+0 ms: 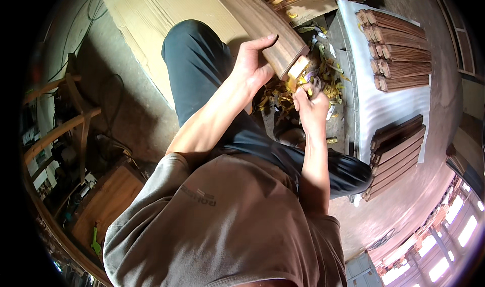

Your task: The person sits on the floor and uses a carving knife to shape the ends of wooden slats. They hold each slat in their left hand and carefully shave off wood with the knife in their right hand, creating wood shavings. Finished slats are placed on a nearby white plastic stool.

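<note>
A dark brown wooden plank (262, 27) slants across my lap from the top of the head view, its near end ending in a pale tenon (298, 67). My left hand (254, 65) grips this plank close to its end, thumb on the upper face and fingers out of sight at the edge. Right beside the tenon, the fingers of my right hand (310, 102) are closed on a yellow strip (293, 83) that looks like tape. Something greyish and looped shows at these fingers, too blurred to name. Curled yellow and white scraps (331, 87) lie heaped below.
Flat cardboard (146, 19) lies to the left, under the plank. On the right, a white-covered low table (371, 100) carries bundles of slim wooden pieces (399, 49) and a row of dark wooden pieces (396, 161). A wooden frame (60, 128) and cables (93, 12) are at the far left.
</note>
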Demonstrator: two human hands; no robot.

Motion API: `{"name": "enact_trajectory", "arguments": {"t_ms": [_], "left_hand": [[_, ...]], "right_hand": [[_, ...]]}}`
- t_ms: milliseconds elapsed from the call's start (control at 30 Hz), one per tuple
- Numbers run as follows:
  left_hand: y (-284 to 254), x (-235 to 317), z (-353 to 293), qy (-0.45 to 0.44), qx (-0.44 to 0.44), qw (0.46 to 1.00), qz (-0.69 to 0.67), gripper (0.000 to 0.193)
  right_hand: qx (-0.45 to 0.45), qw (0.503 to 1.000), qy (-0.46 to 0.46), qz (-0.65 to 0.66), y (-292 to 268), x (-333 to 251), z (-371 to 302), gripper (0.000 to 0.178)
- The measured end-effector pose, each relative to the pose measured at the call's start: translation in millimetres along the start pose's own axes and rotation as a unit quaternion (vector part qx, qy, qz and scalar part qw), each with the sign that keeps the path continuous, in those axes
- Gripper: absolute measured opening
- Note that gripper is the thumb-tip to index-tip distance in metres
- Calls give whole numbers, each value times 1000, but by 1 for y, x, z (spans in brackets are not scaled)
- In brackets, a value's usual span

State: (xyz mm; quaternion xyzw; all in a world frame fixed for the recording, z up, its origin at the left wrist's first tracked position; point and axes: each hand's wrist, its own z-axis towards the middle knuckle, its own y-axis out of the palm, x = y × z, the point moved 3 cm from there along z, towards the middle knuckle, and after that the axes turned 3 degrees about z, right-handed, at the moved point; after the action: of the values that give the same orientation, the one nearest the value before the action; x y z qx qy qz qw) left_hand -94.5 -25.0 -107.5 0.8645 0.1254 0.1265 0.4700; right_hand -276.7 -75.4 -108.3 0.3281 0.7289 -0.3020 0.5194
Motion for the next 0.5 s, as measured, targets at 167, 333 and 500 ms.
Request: {"name": "enact_trajectory", "arguments": {"t_ms": [167, 333, 500], "left_hand": [[2, -8, 14, 7, 1, 1000, -3, 45], [-3, -11, 24, 4, 22, 1000, 9, 42], [2, 1, 10, 12, -50, 995, -88, 64]], "right_hand": [[22, 993, -116, 12, -7, -44, -39, 11], [19, 969, -205, 133, -19, -100, -67, 7], [200, 956, -142, -162, -66, -80, -23, 21]]}}
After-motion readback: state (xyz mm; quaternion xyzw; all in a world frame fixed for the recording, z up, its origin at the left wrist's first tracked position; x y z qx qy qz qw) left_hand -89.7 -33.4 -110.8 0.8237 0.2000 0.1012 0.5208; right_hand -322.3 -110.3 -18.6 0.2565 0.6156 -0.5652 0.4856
